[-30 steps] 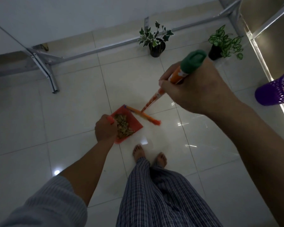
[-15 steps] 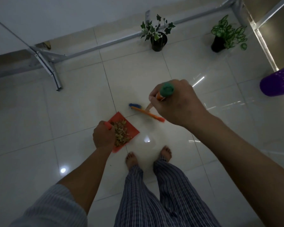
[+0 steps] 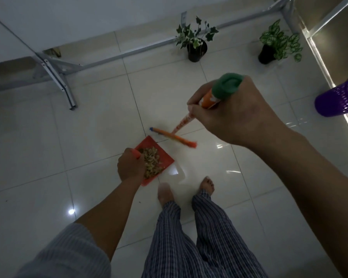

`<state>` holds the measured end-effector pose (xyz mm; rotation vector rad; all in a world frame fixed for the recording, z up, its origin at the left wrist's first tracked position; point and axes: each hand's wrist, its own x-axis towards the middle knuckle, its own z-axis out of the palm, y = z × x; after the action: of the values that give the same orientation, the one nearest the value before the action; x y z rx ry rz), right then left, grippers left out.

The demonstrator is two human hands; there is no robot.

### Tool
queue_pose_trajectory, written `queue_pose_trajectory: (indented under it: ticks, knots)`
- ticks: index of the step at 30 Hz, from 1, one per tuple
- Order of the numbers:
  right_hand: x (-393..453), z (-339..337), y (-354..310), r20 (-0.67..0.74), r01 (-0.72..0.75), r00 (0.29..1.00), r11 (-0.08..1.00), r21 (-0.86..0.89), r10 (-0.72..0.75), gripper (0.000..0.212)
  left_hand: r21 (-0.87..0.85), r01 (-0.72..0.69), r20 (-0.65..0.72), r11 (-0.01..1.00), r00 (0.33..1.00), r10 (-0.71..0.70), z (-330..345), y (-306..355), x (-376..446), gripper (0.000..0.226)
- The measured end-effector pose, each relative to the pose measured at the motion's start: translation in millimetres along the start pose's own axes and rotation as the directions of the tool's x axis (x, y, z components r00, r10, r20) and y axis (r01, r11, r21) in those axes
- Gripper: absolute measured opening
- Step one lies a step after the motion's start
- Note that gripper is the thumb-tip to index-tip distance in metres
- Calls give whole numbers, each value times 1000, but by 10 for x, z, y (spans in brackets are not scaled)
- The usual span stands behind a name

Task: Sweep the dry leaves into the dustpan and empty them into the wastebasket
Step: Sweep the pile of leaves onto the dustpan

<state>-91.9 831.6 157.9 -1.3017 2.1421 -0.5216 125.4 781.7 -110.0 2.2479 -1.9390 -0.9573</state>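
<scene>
My left hand (image 3: 130, 165) grips the handle of a red dustpan (image 3: 165, 157) held low over the white tiled floor. A heap of dry leaves (image 3: 152, 162) lies inside the pan. My right hand (image 3: 235, 111) is closed around the orange broom handle with a green cap (image 3: 226, 87). The broom's orange head (image 3: 173, 137) hangs just beyond the dustpan's far edge, apart from it. A purple mesh wastebasket (image 3: 340, 99) lies on its side at the right edge of the view.
Two potted plants (image 3: 196, 41) (image 3: 277, 45) stand on the floor by the metal legs of a table (image 3: 56, 77) at the back. My bare feet (image 3: 166, 194) are just behind the dustpan. A bright strip of light runs along the right wall.
The broom head stayed off the floor and drifted slightly away from the dustpan. My right hand rose toward the camera again. The dustpan stayed level with the leaves in it, and my feet shifted.
</scene>
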Motion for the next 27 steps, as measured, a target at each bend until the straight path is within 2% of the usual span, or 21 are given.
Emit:
queue_pose_trajectory:
  ticks: [4,7,13,20,23,27]
  knots:
    - [177,190,-68,12,57,998,998,-30,-57,12,-20,5,-17,1000,1000,-5,-61,-79,6,19]
    - [275,420,-54,115,117,988,986,-118,-104,17,-41,25,-36,999,999,-27,-108,-160,2,18]
    - [330,678,-73,287,160,951,977,-145,-113,24,-80,60,-68,995,996,-65,-207,-369,-47,17]
    - [276,709,-107,453,202,889,943,-263,-64,17,-80,88,-80,993,992,-95,-282,-464,-57,16]
    - [265,636,-94,420,181,906,948,-260,-57,18,-52,47,-69,998,996,-51,-264,-410,-36,17]
    - [262,461,-62,230,92,972,982,-165,-53,10,-41,33,-49,999,998,-35,-252,-371,11,17]
